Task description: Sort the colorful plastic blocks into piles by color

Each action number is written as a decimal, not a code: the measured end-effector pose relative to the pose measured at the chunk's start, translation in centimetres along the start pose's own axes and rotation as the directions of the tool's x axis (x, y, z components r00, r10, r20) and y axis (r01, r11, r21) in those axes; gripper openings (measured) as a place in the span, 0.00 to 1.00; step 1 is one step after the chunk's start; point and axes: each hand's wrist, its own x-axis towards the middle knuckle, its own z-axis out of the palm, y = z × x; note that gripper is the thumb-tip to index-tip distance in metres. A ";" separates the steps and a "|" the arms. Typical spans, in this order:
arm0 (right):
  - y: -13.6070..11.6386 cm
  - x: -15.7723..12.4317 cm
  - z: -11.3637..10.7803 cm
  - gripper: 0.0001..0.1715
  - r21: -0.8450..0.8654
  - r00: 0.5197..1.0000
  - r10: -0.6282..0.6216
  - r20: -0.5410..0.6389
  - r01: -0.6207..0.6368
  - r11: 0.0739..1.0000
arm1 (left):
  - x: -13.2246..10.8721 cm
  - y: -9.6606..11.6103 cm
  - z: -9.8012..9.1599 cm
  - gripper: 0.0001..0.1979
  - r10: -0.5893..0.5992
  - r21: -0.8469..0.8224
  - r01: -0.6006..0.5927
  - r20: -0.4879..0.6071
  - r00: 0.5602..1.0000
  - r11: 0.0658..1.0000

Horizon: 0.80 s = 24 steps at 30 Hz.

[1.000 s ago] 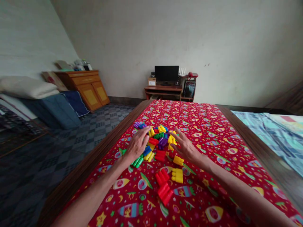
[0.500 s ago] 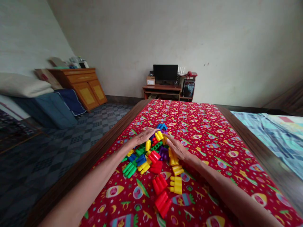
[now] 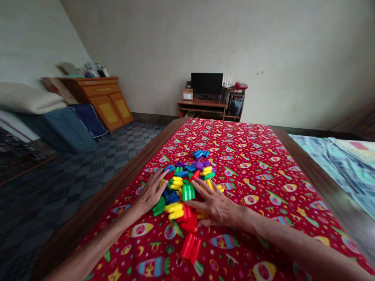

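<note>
A heap of plastic building blocks in red, yellow, green, blue and purple lies on the red patterned tablecloth point(image 3: 246, 156). Against the heap's left side rests my left hand point(image 3: 150, 193), fingers stretched out, close to a dark green block point(image 3: 159, 206). My right hand point(image 3: 215, 203) lies spread over the right side, its fingers on or just above the blocks and hiding some of them. Between the hands sits a bright green block point(image 3: 188, 192). Nearer to me is a red block point(image 3: 190, 248), apart from the heap. A blue block point(image 3: 200, 153) lies at the far end.
The table's brown wooden edge point(image 3: 137, 156) runs along the left. Beyond the table stands a desk with a monitor point(image 3: 206, 84). A wooden cabinet point(image 3: 108, 101) is at the back left, and a light blue patterned cloth point(image 3: 319, 156) lies at the right.
Both hands have drawn back toward me from the heap's far side. The right hand has spread over the blocks, and several yellow and red blocks have shifted into the heap.
</note>
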 end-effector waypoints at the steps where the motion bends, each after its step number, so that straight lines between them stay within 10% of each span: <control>1: 0.5 1.2 0.0 0.44 -0.028 0.999 0.037 -0.030 -0.038 0.999 | 0.1 0.8 0.2 0.33 0.009 -0.034 -0.009 -0.012 1.000 0.999; 6: -0.1 2.3 -2.3 0.35 -0.087 0.970 0.153 -0.188 -0.172 0.981 | -0.5 4.1 -1.7 0.31 0.120 -0.112 -0.121 -0.020 0.993 0.986; 10: -6.4 -0.1 -2.8 0.36 -0.110 0.968 -0.186 -0.168 0.169 0.980 | -1.5 3.5 -2.6 0.30 0.094 -0.138 -0.097 -0.029 0.995 0.986; 14: -10.0 0.5 -0.1 0.23 -0.198 0.855 -0.509 -0.100 0.485 0.852 | -1.0 2.5 -1.8 0.31 0.034 -0.137 -0.046 -0.084 0.996 0.989; 21: -2.9 4.7 -0.2 0.20 -0.247 0.967 -0.208 -0.146 0.168 0.954 | -2.7 2.3 -4.0 0.29 0.060 -0.016 -0.061 -0.041 0.997 0.998; 24: -3.8 4.4 -1.2 0.23 -0.216 0.968 -0.137 -0.212 0.090 0.972 | -6.1 1.7 -5.3 0.27 0.087 0.009 -0.087 0.020 0.996 0.996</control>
